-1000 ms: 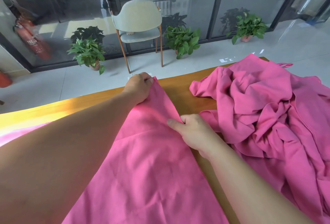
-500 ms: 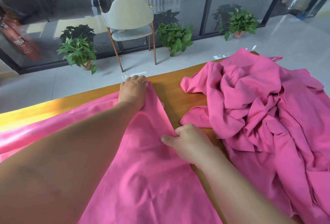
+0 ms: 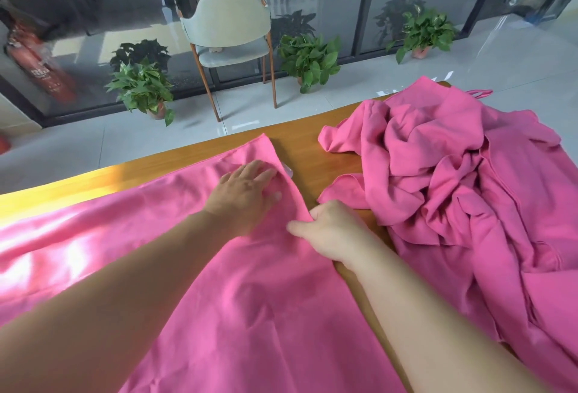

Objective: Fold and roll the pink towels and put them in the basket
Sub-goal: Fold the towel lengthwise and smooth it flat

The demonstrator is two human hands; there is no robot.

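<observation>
**Towels barely begun: first one flat, none rolled**

Progress was slight at this point, as far as the view showed. You had one pink towel [image 3: 250, 283] spread over the near part of the desk [image 3: 300, 142], its far corner lying close to the desk's far edge. No fold line showed in it that I could be sure of, and nothing had been rolled.

Your left hand [image 3: 247, 192] lay flat on the towel near that far corner, fingers [image 3: 266, 173] straight and slightly spread, pressing the cloth down. Your right hand [image 3: 331, 230] sat at the towel's right edge with fingers curled round the hem and the thumb pointing left across the cloth, so it was pinching that edge.

The pile of pink towels [image 3: 453, 192] sat crumpled on the right of the desk, just beside the spread towel with a strip of bare wood between them. It was untouched by either hand.

No basket appeared anywhere in view, so I could not tell where it stood.

By my judgement, nearly everything was left: folding this towel, rolling it, placing it, then working through the pile.
</observation>
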